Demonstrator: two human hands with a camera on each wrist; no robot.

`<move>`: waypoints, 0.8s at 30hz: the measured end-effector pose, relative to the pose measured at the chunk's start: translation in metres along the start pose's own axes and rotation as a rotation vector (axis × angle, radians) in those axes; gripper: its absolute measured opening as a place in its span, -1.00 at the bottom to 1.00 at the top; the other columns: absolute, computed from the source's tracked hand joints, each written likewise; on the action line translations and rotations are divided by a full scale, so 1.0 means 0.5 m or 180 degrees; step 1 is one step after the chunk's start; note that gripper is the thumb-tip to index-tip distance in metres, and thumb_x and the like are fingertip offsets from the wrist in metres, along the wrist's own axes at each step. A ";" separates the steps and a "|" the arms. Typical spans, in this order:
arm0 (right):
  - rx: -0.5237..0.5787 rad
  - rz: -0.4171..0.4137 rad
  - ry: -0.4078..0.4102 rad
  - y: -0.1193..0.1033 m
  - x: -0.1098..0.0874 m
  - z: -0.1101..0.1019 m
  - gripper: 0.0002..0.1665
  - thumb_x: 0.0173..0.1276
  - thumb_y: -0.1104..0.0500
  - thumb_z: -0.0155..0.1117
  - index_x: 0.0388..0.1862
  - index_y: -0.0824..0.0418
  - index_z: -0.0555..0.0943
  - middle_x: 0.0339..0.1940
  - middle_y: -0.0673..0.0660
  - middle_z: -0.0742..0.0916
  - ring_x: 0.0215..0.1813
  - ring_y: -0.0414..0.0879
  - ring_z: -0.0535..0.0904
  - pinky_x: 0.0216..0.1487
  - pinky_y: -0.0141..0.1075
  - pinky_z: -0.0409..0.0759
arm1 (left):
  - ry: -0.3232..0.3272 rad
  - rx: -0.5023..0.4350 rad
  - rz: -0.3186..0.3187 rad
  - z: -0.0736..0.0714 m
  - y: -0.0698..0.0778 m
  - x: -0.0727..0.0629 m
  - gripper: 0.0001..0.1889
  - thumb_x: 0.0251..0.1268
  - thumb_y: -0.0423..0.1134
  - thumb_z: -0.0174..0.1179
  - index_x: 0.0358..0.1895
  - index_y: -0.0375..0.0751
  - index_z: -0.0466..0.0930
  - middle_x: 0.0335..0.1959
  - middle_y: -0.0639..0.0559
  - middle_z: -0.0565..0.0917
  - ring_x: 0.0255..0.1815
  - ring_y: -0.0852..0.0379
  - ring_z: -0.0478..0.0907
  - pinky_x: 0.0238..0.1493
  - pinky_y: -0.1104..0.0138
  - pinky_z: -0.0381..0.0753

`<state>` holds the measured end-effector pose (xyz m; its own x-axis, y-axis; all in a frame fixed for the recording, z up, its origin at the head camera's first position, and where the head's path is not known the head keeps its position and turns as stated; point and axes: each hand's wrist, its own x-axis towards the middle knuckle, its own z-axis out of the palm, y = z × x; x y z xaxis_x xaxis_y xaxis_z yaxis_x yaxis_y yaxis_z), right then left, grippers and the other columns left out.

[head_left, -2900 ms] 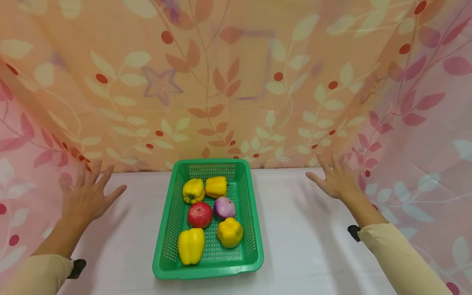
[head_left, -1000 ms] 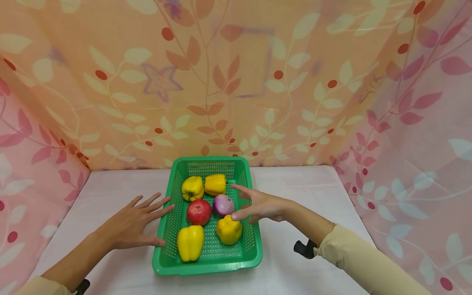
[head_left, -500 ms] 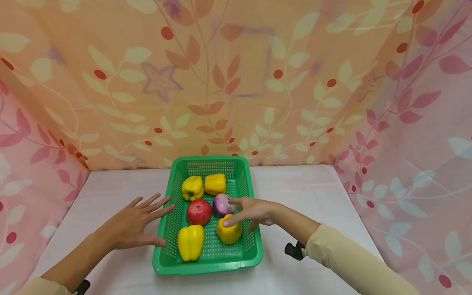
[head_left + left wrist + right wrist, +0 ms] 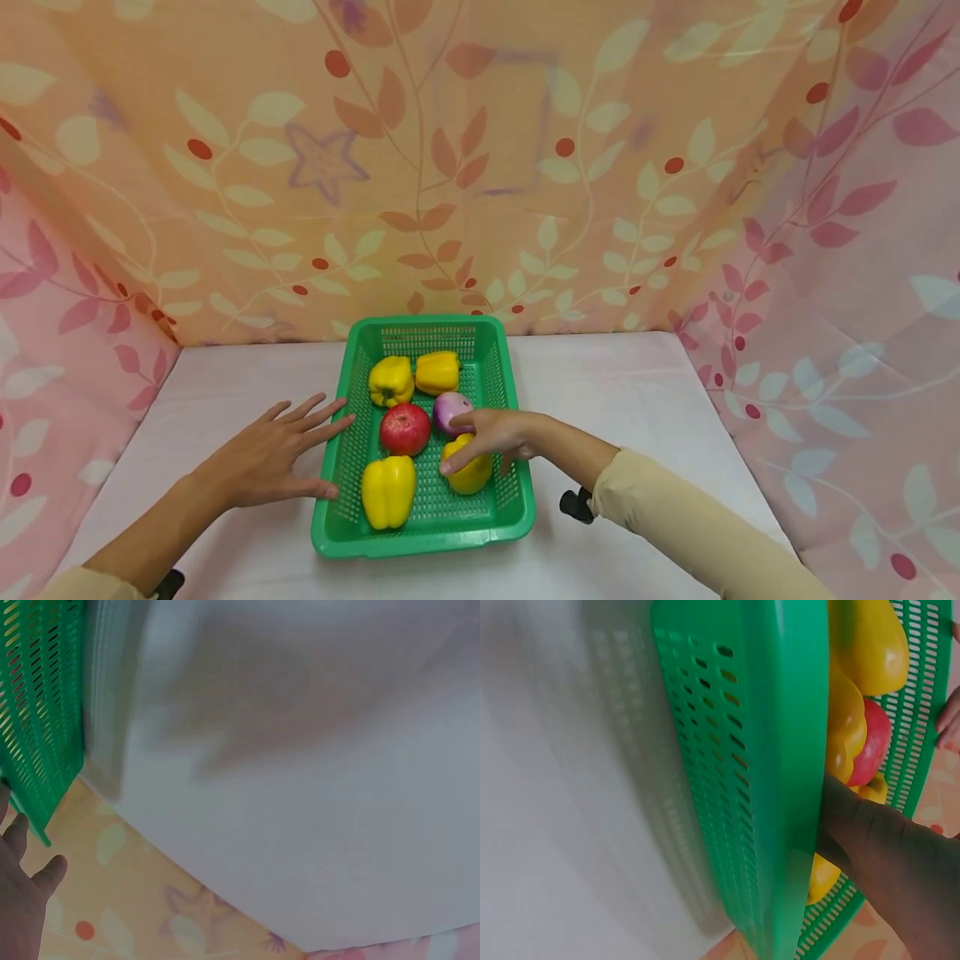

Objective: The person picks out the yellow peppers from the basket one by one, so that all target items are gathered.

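Note:
A green perforated basket holds several yellow bell peppers, a red pomegranate and a purple onion. My right hand is inside the basket's right rim, over the near-right yellow bell pepper. Its thumb and fingers are spread around that pepper's top, overlapping it and the onion's edge in the head view. In the right wrist view, the basket wall hides the fingertips. My left hand is at the basket's left rim, palm down, fingers spread, holding nothing.
Other yellow peppers lie at the near left, far left and far middle of the basket. A white cloth covers the table. Floral curtains enclose the back and both sides.
Both hands came in from the sides to the basket. In the last second my right hand has moved left and down over the near-right pepper, while my left hand stays at the left rim.

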<state>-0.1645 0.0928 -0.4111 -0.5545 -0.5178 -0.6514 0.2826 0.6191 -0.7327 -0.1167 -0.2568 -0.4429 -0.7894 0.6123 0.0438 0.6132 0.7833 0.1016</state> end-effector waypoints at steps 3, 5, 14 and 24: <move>-0.0064 -0.0058 0.0023 -0.001 0.007 0.011 0.10 0.14 0.08 0.58 0.56 0.25 0.19 0.53 0.22 0.34 0.46 0.24 0.27 0.19 0.39 0.40 | 0.0002 -0.0036 0.0005 0.000 0.000 0.001 -0.02 0.03 0.54 0.16 0.48 0.04 0.35 0.51 -0.04 0.31 0.49 -0.29 0.20 0.29 -0.32 0.27; -0.0145 -0.0139 0.0026 -0.004 0.013 0.017 0.11 0.12 0.09 0.59 0.55 0.26 0.20 0.53 0.23 0.34 0.47 0.21 0.25 0.29 0.31 0.35 | 0.0006 -0.0046 0.0010 0.000 -0.001 0.001 -0.02 0.03 0.54 0.16 0.48 0.04 0.34 0.51 -0.04 0.31 0.49 -0.29 0.20 0.29 -0.32 0.28; -0.0546 -0.0179 -0.0166 -0.018 0.033 0.049 0.08 0.08 0.13 0.62 0.54 0.13 0.27 0.45 0.26 0.37 0.23 0.14 0.39 0.04 0.16 0.63 | 0.0049 -0.0084 0.0049 -0.002 0.000 -0.001 -0.01 0.02 0.53 0.18 0.47 0.01 0.36 0.50 -0.06 0.33 0.47 -0.31 0.23 0.26 -0.32 0.31; -0.0945 -0.0034 -0.0162 -0.022 0.046 0.060 0.02 0.05 0.26 0.61 0.50 0.09 0.34 0.30 0.18 0.48 0.13 0.09 0.43 0.01 0.03 0.67 | 0.0094 -0.0072 0.0080 0.001 -0.001 0.001 -0.02 0.01 0.52 0.20 0.47 0.00 0.37 0.50 -0.07 0.34 0.47 -0.31 0.24 0.25 -0.31 0.32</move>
<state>-0.1569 0.0564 -0.4237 -0.5142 -0.5495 -0.6585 0.0316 0.7552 -0.6548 -0.1175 -0.2570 -0.4433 -0.7745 0.6280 0.0760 0.6322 0.7650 0.1226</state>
